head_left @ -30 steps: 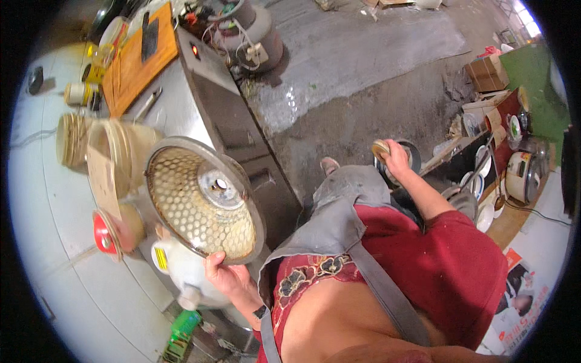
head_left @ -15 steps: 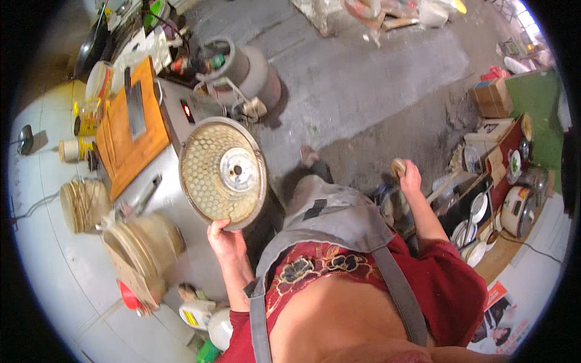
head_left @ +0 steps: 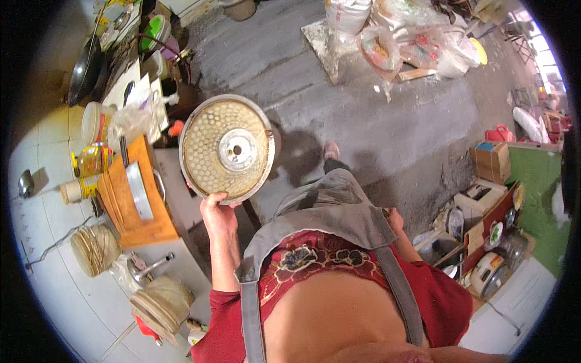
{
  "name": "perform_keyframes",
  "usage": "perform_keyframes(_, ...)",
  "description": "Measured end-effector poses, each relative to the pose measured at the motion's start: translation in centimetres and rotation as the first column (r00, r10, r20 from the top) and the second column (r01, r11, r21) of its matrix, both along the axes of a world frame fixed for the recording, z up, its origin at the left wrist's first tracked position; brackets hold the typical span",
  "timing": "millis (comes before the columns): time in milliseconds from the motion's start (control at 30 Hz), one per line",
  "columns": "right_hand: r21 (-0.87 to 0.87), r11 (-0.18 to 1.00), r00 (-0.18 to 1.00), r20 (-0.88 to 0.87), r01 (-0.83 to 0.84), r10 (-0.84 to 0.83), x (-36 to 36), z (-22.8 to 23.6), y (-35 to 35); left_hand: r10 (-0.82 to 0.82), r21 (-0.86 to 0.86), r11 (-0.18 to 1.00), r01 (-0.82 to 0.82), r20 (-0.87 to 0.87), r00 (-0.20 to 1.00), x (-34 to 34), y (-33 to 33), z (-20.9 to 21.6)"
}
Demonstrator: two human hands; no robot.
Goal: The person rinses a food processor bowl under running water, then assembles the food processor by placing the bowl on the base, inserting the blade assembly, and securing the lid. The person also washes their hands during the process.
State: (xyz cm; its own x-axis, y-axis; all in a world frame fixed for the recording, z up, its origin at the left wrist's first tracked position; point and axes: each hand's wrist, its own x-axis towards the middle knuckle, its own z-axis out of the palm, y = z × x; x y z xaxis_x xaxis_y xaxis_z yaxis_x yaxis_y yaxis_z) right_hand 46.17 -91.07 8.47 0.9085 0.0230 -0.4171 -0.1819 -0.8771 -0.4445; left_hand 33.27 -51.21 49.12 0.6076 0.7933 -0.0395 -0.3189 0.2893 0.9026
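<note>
My left hand (head_left: 219, 213) grips the near rim of a round metal dish (head_left: 204, 136), thumb over the edge. Its inside is stained, with a honeycomb pattern all round. A bright disc with a dark hole sits at its centre, and the dish is held up off the floor. Low beside the grey apron (head_left: 321, 212), my right hand (head_left: 395, 221) is closed on a small brown thing. Only an edge of that thing shows past the apron, so its kind is unclear.
At left, a cleaver (head_left: 139, 190) lies on a wooden board (head_left: 115, 199) on the counter. A wok (head_left: 85, 72) stands farther back. Bags (head_left: 417, 48) lie on the floor ahead. To the right are a cardboard box (head_left: 490, 160) and a rice cooker (head_left: 487, 272).
I have moved forward along the counter, and more of the floor bags show. The dish has risen in view and turned to face me more. My right hand has dropped back beside the apron.
</note>
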Motion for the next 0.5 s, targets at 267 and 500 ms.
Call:
perform_keyframes(267,0.034,0.996,0.966,0.25,-0.083,0.072,13.1,12.3,3.5,0.107,-0.219,0.965,-0.145,-0.175,0.979,1.5,3.4,0.6)
perform_keyframes(500,0.014,0.998,0.986,0.153,-0.062,0.06,22.2,20.6,10.2,0.132,-0.28,0.931,-0.235,-0.342,0.93,13.0,13.4,0.4)
